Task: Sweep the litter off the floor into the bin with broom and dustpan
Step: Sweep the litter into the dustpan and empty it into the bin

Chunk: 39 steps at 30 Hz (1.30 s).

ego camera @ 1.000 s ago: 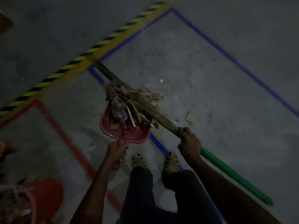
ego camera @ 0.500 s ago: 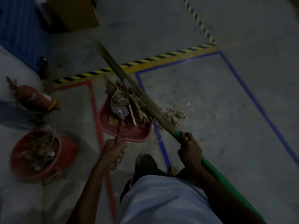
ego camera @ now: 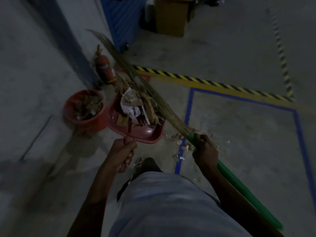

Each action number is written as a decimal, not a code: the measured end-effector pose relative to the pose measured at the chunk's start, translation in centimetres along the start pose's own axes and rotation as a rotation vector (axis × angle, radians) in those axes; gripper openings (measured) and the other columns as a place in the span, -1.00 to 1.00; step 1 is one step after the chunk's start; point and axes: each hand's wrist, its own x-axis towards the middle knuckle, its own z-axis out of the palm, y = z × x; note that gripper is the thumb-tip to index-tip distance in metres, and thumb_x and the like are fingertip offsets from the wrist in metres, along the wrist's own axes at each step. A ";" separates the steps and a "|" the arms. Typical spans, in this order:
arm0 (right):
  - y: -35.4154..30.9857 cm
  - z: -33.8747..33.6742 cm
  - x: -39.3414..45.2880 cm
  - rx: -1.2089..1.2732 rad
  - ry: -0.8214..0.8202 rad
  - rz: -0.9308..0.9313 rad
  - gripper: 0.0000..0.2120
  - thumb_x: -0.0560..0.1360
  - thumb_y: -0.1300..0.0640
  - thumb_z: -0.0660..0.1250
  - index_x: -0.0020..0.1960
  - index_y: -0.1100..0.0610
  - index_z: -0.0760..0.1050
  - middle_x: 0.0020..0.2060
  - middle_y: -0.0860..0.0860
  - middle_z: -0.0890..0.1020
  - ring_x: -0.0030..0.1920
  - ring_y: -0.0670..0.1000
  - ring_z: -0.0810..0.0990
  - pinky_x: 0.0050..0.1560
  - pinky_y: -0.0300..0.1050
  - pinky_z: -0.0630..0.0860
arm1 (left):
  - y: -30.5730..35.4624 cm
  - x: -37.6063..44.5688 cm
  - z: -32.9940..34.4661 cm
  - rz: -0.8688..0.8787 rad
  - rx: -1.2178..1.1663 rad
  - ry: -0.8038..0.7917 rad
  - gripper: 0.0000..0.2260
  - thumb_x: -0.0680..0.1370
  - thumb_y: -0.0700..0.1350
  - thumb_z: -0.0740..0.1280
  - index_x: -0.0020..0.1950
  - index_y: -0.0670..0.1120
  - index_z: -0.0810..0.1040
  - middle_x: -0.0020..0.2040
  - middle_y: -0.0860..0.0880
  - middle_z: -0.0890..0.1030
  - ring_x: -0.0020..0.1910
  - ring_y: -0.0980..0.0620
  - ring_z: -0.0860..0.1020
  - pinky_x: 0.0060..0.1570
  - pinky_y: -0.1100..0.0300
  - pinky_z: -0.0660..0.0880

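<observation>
Right now the left hand is gripping the heaped dustpan just beside the bin, the right hand clutching the broom pressing its litter, which could spill if tilted early.

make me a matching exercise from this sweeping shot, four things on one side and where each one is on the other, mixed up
Things:
1. dustpan
2. broom handle
3. bin
4. fire extinguisher

Places:
a. on the floor just left of the dustpan, part full of litter
b. gripped by the right hand
c. held by its handle in the left hand, loaded with litter
d. beyond the bin, by the wall

Pairs: 1-c, 2-b, 3-a, 4-d
</observation>
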 end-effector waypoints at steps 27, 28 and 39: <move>-31.3 11.5 13.2 -0.042 -0.088 -0.256 -0.40 0.44 0.31 0.33 0.47 0.06 0.41 0.31 0.03 0.42 -0.12 0.23 0.56 -0.30 -0.04 0.41 | 3.9 12.2 -28.1 -0.016 -0.163 0.233 -0.74 0.58 -0.16 0.33 -0.30 -0.11 0.38 -0.51 -0.03 0.35 -0.63 0.08 0.25 -0.56 0.33 0.21; -31.9 11.8 13.8 -0.043 -0.094 -0.268 -0.40 0.45 0.31 0.34 0.47 0.06 0.40 0.32 0.02 0.41 -0.13 0.22 0.56 -0.30 -0.03 0.42 | 4.2 12.6 -28.5 -0.017 -0.165 0.242 -0.74 0.58 -0.15 0.32 -0.28 -0.11 0.39 -0.51 -0.03 0.35 -0.64 0.09 0.26 -0.56 0.33 0.21; -36.2 13.3 21.9 -0.029 -0.171 -0.460 -0.39 0.38 0.34 0.38 0.43 0.13 0.45 0.32 0.11 0.47 -0.03 0.27 0.62 -0.16 -0.01 0.50 | 5.5 16.7 -28.5 -0.059 -0.293 0.354 -0.73 0.64 -0.11 0.29 -0.25 -0.12 0.39 -0.47 -0.08 0.33 -0.65 0.09 0.25 -0.59 0.36 0.18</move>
